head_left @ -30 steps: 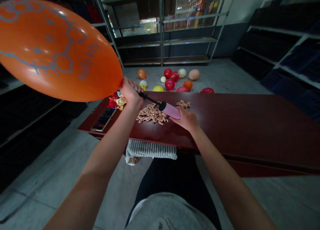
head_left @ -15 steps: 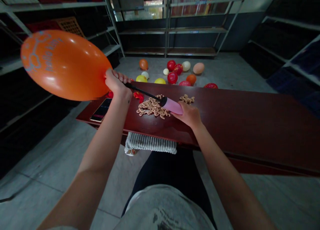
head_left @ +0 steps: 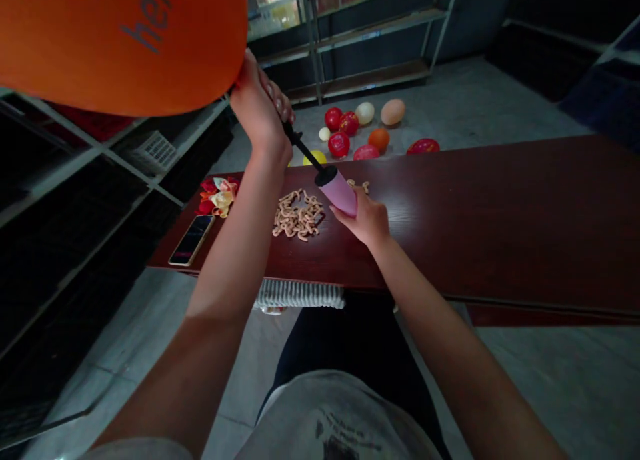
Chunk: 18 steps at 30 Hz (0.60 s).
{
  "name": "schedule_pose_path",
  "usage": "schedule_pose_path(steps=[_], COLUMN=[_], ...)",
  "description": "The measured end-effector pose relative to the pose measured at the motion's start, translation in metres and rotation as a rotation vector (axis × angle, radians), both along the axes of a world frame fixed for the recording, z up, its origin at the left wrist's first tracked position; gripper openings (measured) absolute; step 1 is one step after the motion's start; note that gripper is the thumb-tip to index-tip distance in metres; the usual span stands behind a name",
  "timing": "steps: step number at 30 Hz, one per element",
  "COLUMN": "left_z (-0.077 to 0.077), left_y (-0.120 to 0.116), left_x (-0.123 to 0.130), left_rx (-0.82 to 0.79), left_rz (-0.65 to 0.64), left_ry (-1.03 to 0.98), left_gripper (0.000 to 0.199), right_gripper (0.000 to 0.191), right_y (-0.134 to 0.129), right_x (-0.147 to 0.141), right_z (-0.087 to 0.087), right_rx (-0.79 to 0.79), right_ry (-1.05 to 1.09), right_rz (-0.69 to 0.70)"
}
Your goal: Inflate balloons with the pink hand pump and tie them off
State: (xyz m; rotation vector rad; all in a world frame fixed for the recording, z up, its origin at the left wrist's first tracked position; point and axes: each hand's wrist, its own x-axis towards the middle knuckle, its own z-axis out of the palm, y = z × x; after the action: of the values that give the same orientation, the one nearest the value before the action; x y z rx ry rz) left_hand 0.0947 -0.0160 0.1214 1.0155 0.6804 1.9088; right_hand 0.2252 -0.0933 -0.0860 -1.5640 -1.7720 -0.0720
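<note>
A big orange balloon (head_left: 200,60) with lettering fills the upper left, partly cut off by the frame. My left hand (head_left: 260,107) is closed around its neck, where the black nozzle end of a hand balloon pump meets it; the exact join is hidden by my fingers. My right hand (head_left: 367,217) wraps round the pink section of the balloon pump (head_left: 339,190), and a short stretch of black shaft shows between my hands. Below the pump, a pile of beige curled pieces (head_left: 297,217) lies on the dark red table (head_left: 480,213).
A phone (head_left: 191,240) and a heap of uninflated balloons (head_left: 219,197) lie at the table's left end. Several small inflated balloons (head_left: 339,145) rest on the floor beyond it. Metal shelves (head_left: 375,30) stand behind and at both sides. Grey ribbed cloth (head_left: 300,293) sits under the near edge.
My left hand and the balloon have risen, and the balloon looks larger and nearer. Less black shaft shows between my hands. The view has tilted and shifted.
</note>
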Motion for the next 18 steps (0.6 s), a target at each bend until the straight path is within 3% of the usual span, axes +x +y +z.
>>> schedule_pose_path(steps=[4,8,12,18], left_z=[-0.031,-0.054,-0.056,-0.053], left_y=[-0.004,-0.007,-0.006,-0.01], left_x=[0.043,0.063,0.059,0.029], left_rx=[-0.082,-0.139,-0.177,-0.23], left_rz=[-0.048,-0.072,-0.064,-0.004], left_ry=[0.088,0.118,0.077,-0.029], left_gripper=[0.052,0.052,0.049,0.046], right_gripper=[0.061,0.063,0.064,0.06], right_y=[0.0,-0.002,-0.003,-0.001], right_x=[0.0,0.0,0.0,0.001], right_z=[0.003,0.005,0.006,0.002], right_rx=[-0.065,-0.116,-0.118,0.003], right_ry=[0.063,0.106,0.112,0.073], right_rz=[-0.039,-0.083,-0.079,-0.027])
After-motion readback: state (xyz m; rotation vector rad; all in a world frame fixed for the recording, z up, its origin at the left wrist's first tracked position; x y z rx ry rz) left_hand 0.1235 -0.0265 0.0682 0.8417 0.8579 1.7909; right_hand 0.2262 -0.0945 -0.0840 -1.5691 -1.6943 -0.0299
